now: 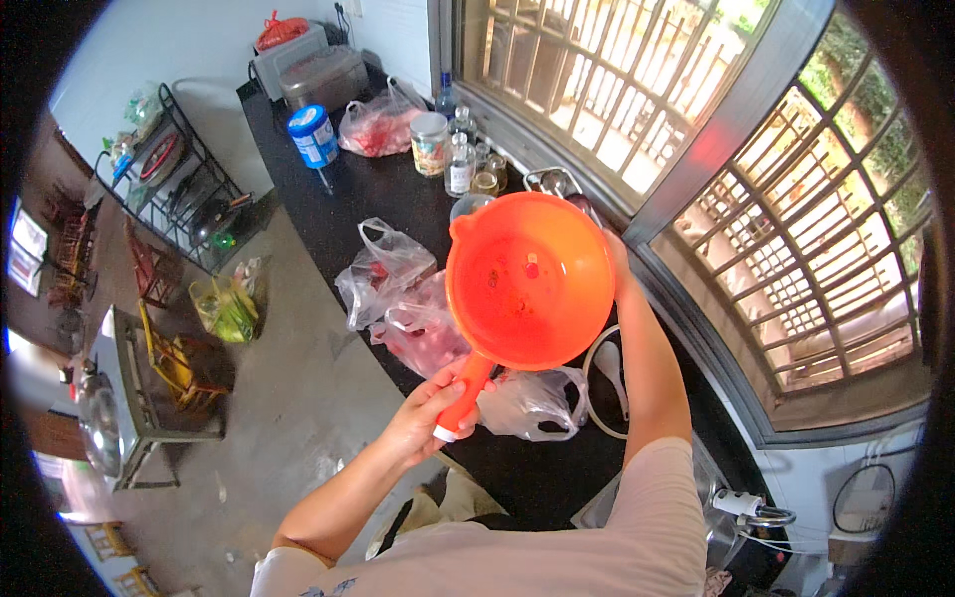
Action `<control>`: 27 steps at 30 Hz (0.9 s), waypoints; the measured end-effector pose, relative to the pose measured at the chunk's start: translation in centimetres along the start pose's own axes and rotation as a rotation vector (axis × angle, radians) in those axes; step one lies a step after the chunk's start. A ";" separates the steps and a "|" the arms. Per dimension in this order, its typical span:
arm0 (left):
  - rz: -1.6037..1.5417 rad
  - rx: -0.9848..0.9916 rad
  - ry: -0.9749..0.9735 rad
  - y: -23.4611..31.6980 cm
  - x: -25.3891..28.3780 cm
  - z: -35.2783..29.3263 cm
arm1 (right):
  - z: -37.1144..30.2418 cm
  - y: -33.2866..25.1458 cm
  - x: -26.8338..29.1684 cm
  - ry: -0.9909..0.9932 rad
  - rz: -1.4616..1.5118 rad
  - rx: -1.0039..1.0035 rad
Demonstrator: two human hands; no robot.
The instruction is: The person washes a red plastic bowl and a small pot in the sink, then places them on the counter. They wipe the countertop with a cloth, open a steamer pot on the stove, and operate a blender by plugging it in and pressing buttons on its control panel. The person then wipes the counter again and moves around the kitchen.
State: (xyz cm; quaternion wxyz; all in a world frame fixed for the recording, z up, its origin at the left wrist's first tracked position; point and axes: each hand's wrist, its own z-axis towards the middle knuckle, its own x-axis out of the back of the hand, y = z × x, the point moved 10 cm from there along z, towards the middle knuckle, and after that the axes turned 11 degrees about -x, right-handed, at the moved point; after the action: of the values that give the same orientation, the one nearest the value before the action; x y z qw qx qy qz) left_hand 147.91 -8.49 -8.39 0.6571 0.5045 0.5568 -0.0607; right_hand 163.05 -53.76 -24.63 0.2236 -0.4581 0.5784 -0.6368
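A large orange plastic water ladle (487,269) is held up over the counter, its bowl facing me. Small red and dark spots show at its bottom; I cannot tell what they are. My left hand (438,410) is closed round its handle, whose white end pokes out below the fingers. At the bowl's right side my right hand (615,261) grips the wall, with most of its fingers hidden behind it. Just below and left of the bowl lie clear plastic bags (423,323) with pinkish contents. Another thin bag (532,406) lies under the bowl.
Along the back of the black counter (284,174) stand a blue tub (313,136), a lidded jar (429,142), glass bottles (460,164) and a red-filled bag (381,124). A white spoon (610,368) lies in a round rim. A faucet (766,515) is at lower right, barred windows behind.
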 end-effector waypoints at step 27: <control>0.240 0.287 -0.491 -16.7 -8.4 -5.5 | -48.8 -20.5 7.1 0.707 -0.148 -0.005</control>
State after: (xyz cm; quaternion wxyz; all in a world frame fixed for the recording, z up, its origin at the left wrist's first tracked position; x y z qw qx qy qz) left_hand 130.39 -16.61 -11.00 0.6964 0.6247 0.3034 -0.1809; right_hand 123.54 -28.88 1.35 -0.0382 -0.2509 0.5867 -0.7690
